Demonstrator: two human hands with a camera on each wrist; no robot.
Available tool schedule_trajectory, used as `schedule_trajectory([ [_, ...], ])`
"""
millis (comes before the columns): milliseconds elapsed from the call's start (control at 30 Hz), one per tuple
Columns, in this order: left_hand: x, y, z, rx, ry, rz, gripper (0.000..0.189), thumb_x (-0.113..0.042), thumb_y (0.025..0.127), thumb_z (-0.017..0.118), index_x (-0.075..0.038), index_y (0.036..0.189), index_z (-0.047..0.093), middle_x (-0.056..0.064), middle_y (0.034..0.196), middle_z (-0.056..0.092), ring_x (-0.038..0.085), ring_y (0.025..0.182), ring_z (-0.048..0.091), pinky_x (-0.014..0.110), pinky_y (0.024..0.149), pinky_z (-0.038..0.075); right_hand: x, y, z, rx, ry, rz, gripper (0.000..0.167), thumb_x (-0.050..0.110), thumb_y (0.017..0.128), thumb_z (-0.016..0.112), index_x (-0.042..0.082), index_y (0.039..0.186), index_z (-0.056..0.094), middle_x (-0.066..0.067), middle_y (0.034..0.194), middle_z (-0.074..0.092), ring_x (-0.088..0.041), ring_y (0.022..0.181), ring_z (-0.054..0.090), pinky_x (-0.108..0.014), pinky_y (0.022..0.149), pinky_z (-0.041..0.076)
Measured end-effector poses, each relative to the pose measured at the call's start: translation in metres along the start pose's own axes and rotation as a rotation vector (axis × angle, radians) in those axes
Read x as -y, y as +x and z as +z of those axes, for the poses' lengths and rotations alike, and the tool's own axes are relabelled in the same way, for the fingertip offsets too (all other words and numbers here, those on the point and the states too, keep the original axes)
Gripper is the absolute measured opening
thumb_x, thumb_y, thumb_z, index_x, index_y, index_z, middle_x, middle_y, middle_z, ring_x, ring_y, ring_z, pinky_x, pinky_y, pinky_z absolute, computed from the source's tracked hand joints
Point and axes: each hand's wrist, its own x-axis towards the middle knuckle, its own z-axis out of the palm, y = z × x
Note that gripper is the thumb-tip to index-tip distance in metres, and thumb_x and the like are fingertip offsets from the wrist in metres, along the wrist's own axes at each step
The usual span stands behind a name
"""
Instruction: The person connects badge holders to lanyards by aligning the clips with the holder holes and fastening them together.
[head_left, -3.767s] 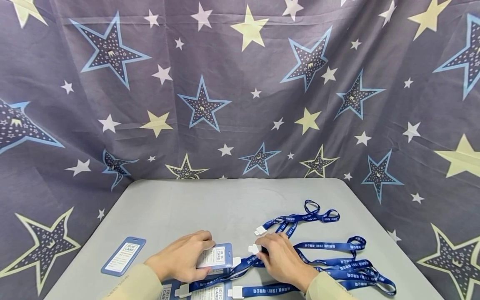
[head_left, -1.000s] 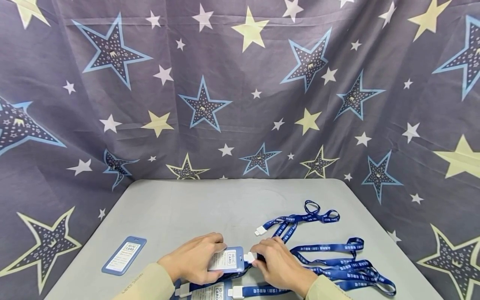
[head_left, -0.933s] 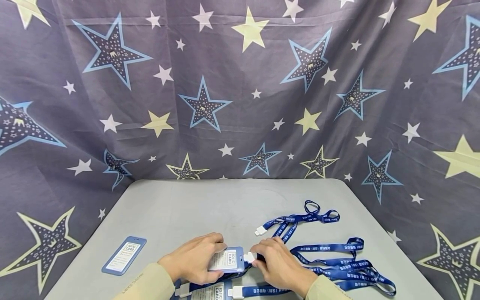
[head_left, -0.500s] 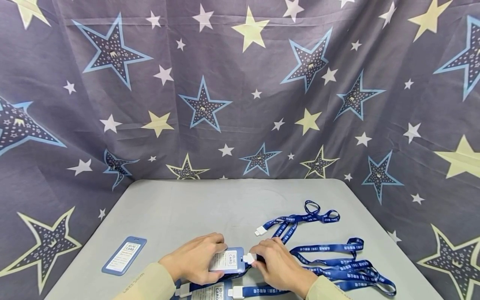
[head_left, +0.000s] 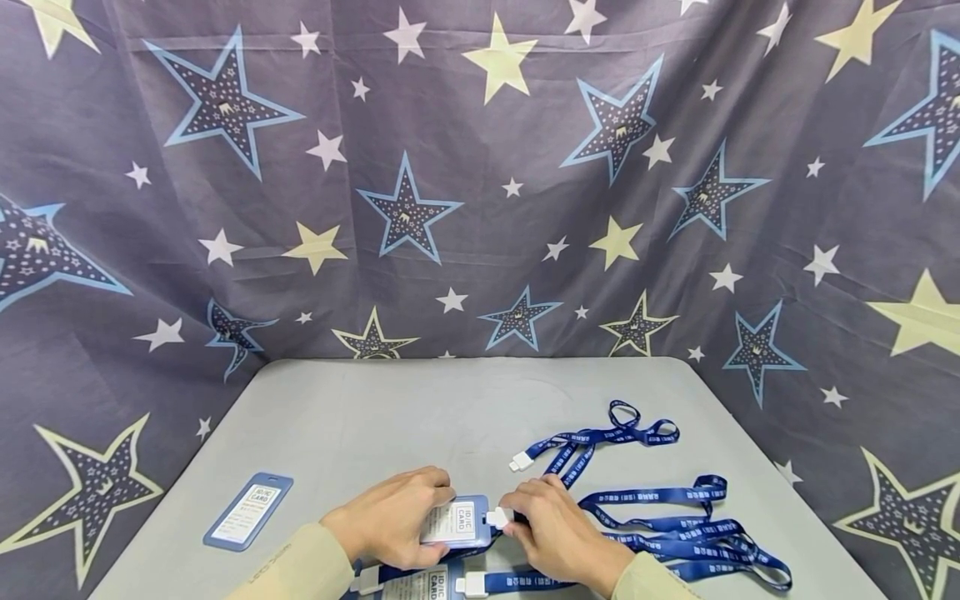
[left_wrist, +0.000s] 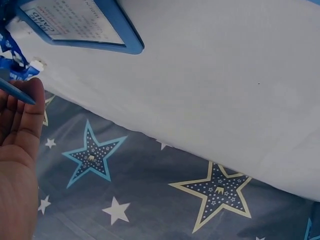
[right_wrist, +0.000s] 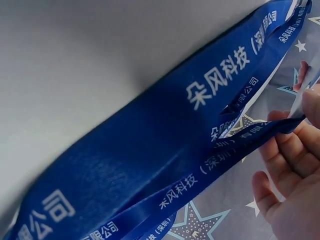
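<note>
In the head view my left hand [head_left: 393,517] grips a blue ID card holder [head_left: 459,521] near the table's front, thumb on the near edge and fingers on the far one. My right hand [head_left: 558,529] pinches a white plastic clip [head_left: 498,517] on a blue lanyard. The clip's tip meets the slotted right end of the holder; whether it passes through the slot is too small to tell. In the right wrist view the printed lanyard strap [right_wrist: 215,160] runs to my curled fingers. The left wrist view shows the held holder edge-on [left_wrist: 17,92] at my fingertips.
Below my hands lie more card holders [head_left: 411,587] with white clips [head_left: 472,585] and straps, partly hidden. A separate card holder [head_left: 248,512] lies at left. One lanyard [head_left: 588,436] lies farther back; several straps [head_left: 697,546] spread right. A starry curtain [head_left: 480,208] stands behind the table [head_left: 420,400].
Over the few seconds, my left hand and the holder have shifted right. The clip, formerly apart from the holder, now meets its slotted end. In the last half second hardly anything has moved.
</note>
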Motion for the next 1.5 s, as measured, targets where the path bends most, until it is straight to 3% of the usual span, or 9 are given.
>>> schedule_trajectory([
  [367,-0.0014,0.0011,0.0003,-0.021,0.009,0.047,0.046,-0.044,0.077,0.077,-0.011,0.109,0.07,-0.002,0.108,0.064,0.004,0.091,0.055,0.024,0.082,0.054,-0.0014,-0.001,-0.0008,-0.017,-0.003,-0.027,0.015,0.016,0.088,0.078,0.014,0.102,0.075,0.008,0.092,0.069,-0.007,0.086,0.059,-0.029,0.083,0.043],
  [667,-0.003,0.0022,-0.0013,-0.015,0.014,0.046,0.049,-0.044,0.077,0.077,-0.01,0.112,0.07,0.001,0.113,0.066,0.007,0.097,0.058,0.027,0.088,0.055,-0.0014,-0.0018,-0.0009,-0.012,0.005,-0.025,0.012,0.017,0.089,0.077,0.016,0.1,0.073,0.009,0.092,0.067,-0.007,0.087,0.059,-0.029,0.083,0.043],
  [1500,-0.0066,0.0051,-0.0005,0.005,0.011,0.064,0.045,-0.041,0.077,0.075,-0.01,0.109,0.069,-0.001,0.11,0.066,0.006,0.096,0.058,0.024,0.088,0.054,-0.003,-0.0054,0.0024,-0.047,0.028,-0.042,0.009,0.016,0.089,0.076,0.017,0.095,0.07,0.011,0.091,0.067,-0.004,0.084,0.058,-0.027,0.079,0.043],
])
